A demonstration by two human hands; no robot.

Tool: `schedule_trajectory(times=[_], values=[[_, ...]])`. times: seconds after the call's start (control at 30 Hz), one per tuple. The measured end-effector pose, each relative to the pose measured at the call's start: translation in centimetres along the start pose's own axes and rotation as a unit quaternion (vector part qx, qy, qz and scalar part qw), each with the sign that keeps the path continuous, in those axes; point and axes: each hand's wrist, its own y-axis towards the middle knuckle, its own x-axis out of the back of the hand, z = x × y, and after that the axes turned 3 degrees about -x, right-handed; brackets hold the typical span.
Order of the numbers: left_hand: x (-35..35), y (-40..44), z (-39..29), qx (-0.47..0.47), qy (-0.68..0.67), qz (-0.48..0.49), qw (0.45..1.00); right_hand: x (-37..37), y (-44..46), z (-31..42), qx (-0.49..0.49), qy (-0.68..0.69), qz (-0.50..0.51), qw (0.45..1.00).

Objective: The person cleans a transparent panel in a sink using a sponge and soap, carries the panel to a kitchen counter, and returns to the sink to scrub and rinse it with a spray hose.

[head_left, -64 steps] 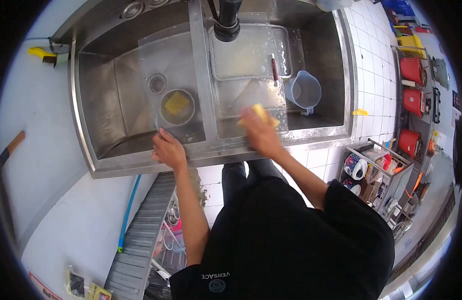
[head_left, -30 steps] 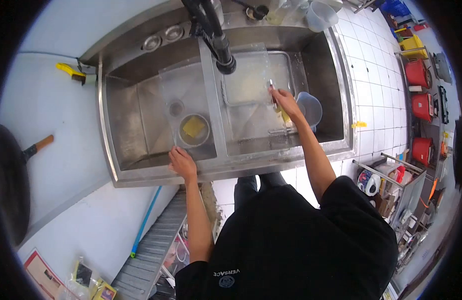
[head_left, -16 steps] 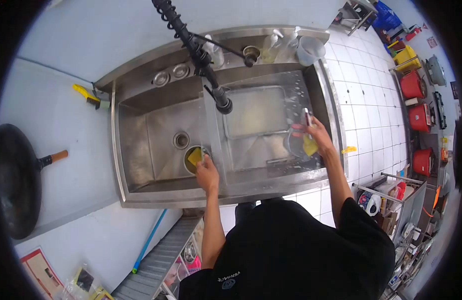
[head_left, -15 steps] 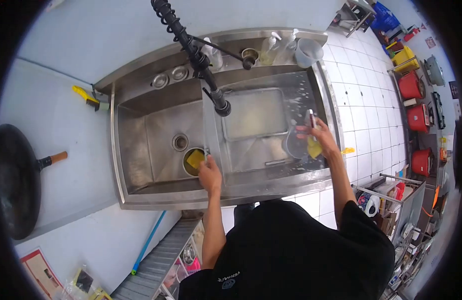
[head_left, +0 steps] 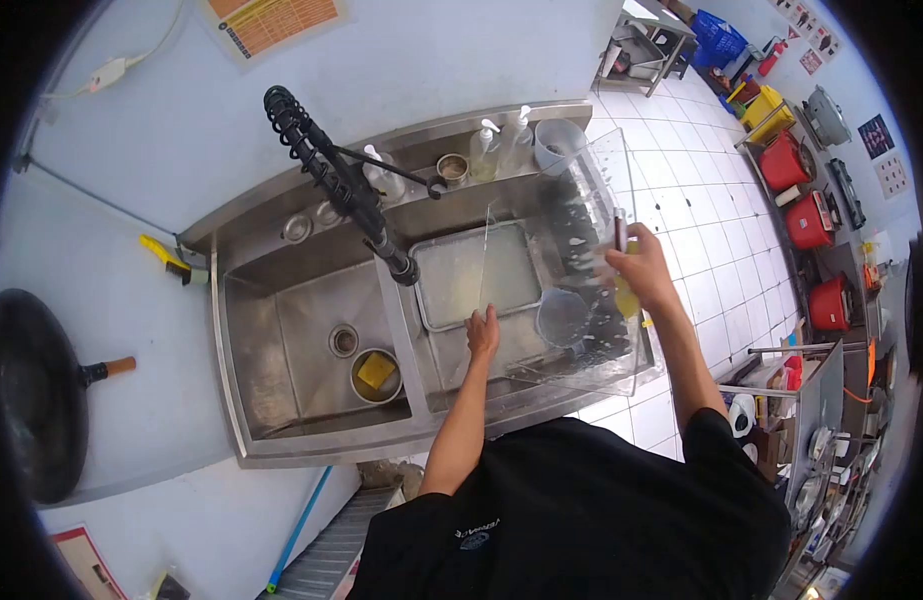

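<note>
A large clear panel [head_left: 591, 340], wet with foam spots, is tilted over the right basin. My left hand [head_left: 482, 332] pinches its left edge. My right hand [head_left: 641, 268] is closed around a silver and dark red handle [head_left: 619, 230] at the panel's right side. Under the right palm shows a soft yellow piece [head_left: 626, 298], maybe a sponge; its hold is partly hidden. Through the panel I see a round translucent container [head_left: 563, 318]. A metal tray [head_left: 436, 320] of cloudy water lies in the right basin. In the left basin, a bowl [head_left: 357, 393] holds a yellow sponge [head_left: 376, 371].
A black spring-hose faucet [head_left: 381, 240] hangs over the basin divider [head_left: 401, 350]. Pump bottles [head_left: 484, 150] and a plastic tub [head_left: 558, 143] line the back ledge. A wok [head_left: 36, 395] and a yellow brush [head_left: 164, 256] are on the left. White floor tiles [head_left: 701, 260] lie right.
My left hand has left the bowl with the sponge and moved right to the panel's edge. The panel has come up from the right basin. The view has shifted.
</note>
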Motion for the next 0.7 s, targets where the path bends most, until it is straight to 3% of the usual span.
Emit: schedule_trajectory(times=[0.07, 0.17, 0.23, 0.3, 0.37, 0.4, 0.5, 0.6, 0.7], values=[[1.9, -1.6, -4.3, 0.059, 0.025, 0.052, 0.997, -1.0, 0.5, 0.0, 0.009, -0.022, -0.01, 1.0], [-2.9, 2.5, -0.6, -0.072, 0.027, 0.087, 0.993, -1.9, 1.8, -1.5, 0.016, -0.046, -0.008, 0.999], [-4.6, 3.9, -1.8, -0.237, 0.03, 0.124, 0.963, -3.0, 2.3, -2.0, 0.042, -0.066, -0.006, 0.997], [0.5, -3.3, -12.1, -0.245, -0.109, 0.149, 0.952, -4.3, 2.4, -2.5, 0.069, -0.122, -0.03, 0.99], [2.7, -6.8, -17.1, -0.321, -0.248, 0.189, 0.894, -5.3, 2.7, -2.9, 0.123, -0.22, -0.063, 0.966], [3.3, -7.6, -18.3, -0.356, -0.314, 0.207, 0.856, -5.8, 3.0, -3.6, 0.105, -0.201, -0.059, 0.972], [5.2, -6.7, -19.9, -0.27, -0.248, 0.181, 0.913, -6.8, 3.3, -4.7, 0.068, -0.206, -0.047, 0.975], [8.7, -6.1, -25.4, -0.154, -0.098, 0.222, 0.958, -7.8, 2.9, -6.7, 0.158, -0.245, -0.03, 0.956], [8.5, -4.5, -27.2, -0.181, 0.09, 0.111, 0.973, -9.1, 1.6, -5.8, 0.204, -0.208, -0.022, 0.956]])
